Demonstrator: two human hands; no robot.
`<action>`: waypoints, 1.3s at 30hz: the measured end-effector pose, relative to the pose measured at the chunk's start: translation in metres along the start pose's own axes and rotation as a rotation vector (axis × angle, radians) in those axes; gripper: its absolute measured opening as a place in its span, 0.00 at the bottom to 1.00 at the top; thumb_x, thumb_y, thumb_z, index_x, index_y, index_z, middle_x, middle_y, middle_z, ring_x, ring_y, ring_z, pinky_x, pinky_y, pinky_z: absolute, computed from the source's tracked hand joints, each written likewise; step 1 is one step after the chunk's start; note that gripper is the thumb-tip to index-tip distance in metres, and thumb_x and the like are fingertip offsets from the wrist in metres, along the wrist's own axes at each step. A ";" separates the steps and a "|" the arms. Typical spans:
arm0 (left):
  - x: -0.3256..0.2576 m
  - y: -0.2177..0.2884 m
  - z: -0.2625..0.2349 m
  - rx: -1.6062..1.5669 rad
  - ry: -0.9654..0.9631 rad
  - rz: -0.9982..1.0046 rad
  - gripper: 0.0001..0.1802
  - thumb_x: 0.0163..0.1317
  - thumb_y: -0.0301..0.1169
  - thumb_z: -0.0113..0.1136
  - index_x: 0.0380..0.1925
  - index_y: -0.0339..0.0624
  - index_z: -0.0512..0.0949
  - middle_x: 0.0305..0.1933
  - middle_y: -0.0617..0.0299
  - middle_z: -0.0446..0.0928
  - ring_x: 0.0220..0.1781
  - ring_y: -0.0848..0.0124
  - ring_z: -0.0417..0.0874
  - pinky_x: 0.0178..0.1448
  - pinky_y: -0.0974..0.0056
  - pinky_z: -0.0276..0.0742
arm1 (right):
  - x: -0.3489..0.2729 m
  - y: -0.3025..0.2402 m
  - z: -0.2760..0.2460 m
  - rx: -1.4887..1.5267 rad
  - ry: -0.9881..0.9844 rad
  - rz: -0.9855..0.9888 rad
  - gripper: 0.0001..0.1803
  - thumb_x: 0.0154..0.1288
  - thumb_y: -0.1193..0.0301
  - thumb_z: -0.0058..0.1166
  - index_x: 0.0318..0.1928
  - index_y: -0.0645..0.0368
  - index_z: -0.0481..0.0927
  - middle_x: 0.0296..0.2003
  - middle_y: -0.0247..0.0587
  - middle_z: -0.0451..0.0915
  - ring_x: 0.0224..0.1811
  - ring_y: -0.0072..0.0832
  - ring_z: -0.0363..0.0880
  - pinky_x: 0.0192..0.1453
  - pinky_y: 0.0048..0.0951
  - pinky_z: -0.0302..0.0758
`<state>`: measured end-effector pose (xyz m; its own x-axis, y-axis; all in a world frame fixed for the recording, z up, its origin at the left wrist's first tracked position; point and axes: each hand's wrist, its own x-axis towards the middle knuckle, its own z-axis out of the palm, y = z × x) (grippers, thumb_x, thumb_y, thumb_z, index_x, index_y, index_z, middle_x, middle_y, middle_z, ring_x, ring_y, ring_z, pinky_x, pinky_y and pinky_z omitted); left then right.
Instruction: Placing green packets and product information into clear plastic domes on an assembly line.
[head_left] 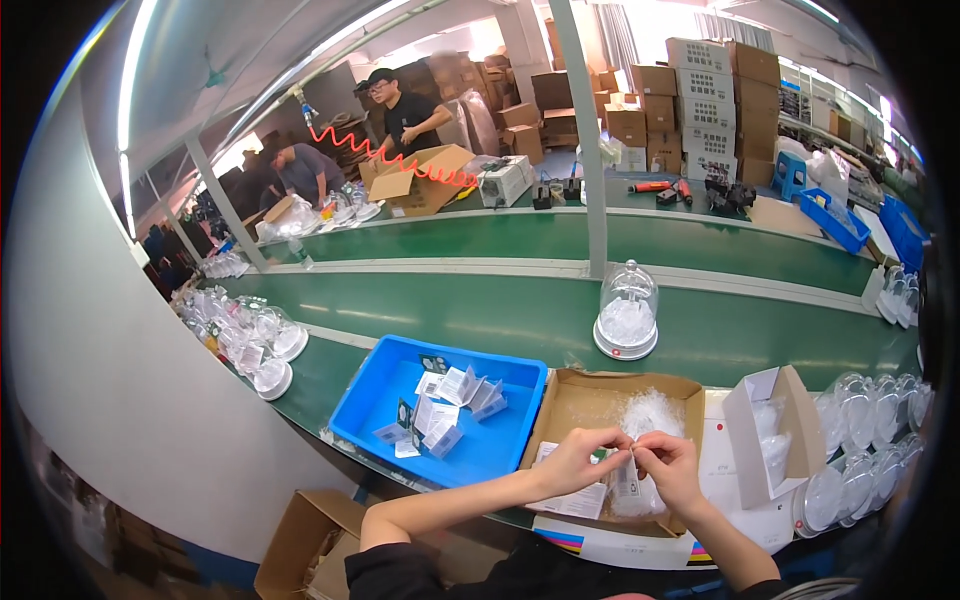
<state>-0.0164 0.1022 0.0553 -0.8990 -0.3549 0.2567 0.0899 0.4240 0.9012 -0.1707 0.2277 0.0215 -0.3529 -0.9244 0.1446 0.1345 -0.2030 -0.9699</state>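
My left hand and my right hand meet over a shallow open cardboard box. Both pinch the top of a small clear plastic bag with white contents that hangs between them. More clear bags are heaped in the box's far right corner. A white printed sheet lies under my left wrist.
A blue bin with folded leaflets sits to the left. A clear dome on a white base stands on the green conveyor. A small open carton and clear dome covers lie right. Two people work behind, near stacked cartons.
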 end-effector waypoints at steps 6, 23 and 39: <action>0.007 -0.018 -0.016 -0.007 0.024 -0.026 0.03 0.64 0.23 0.56 0.33 0.36 0.72 0.48 0.58 0.71 0.45 0.72 0.78 0.46 0.69 0.77 | 0.011 -0.002 0.000 0.055 0.057 0.041 0.07 0.69 0.76 0.52 0.41 0.67 0.82 0.33 0.40 0.81 0.32 0.22 0.79 0.31 0.22 0.77; 0.038 -0.058 -0.037 -0.889 0.098 -0.363 0.04 0.62 0.21 0.50 0.28 0.41 0.71 0.37 0.57 0.76 0.33 0.73 0.78 0.39 0.69 0.76 | 0.043 -0.007 0.023 0.061 0.041 0.057 0.07 0.67 0.76 0.54 0.44 0.67 0.78 0.33 0.42 0.83 0.33 0.23 0.82 0.32 0.22 0.78; 0.098 -0.069 -0.093 -0.460 0.035 -0.287 0.08 0.67 0.27 0.55 0.43 0.35 0.76 0.38 0.63 0.81 0.36 0.77 0.81 0.40 0.73 0.79 | 0.125 -0.004 0.027 0.146 0.132 0.174 0.12 0.73 0.66 0.50 0.46 0.61 0.78 0.41 0.37 0.84 0.37 0.20 0.83 0.34 0.20 0.78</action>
<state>-0.0707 -0.0390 0.0504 -0.9011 -0.4333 -0.0176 0.0283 -0.0992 0.9947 -0.1906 0.1041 0.0482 -0.4293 -0.9013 -0.0579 0.3328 -0.0982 -0.9379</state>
